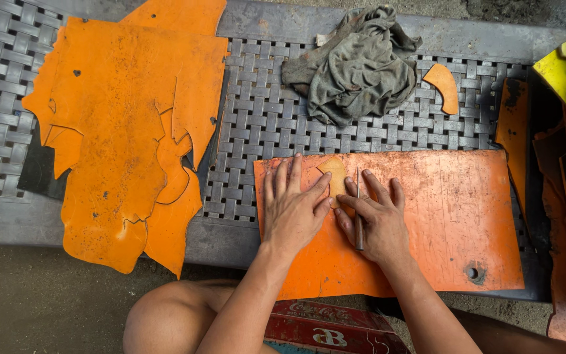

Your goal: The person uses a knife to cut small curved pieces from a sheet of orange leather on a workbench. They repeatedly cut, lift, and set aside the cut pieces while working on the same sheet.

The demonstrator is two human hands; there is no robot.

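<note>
Your left hand (294,208) presses flat, open, on the small tan template (335,178). Your right hand (376,221) grips the thin knife (358,216); a slip on the orange leather sheet (440,216) could nick fingers

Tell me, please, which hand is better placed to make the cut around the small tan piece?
Probably the right hand: it holds the slim knife, blade tip beside the small tan piece on the orange sheet. The left hand lies flat, fingertips pinning that piece.
</note>
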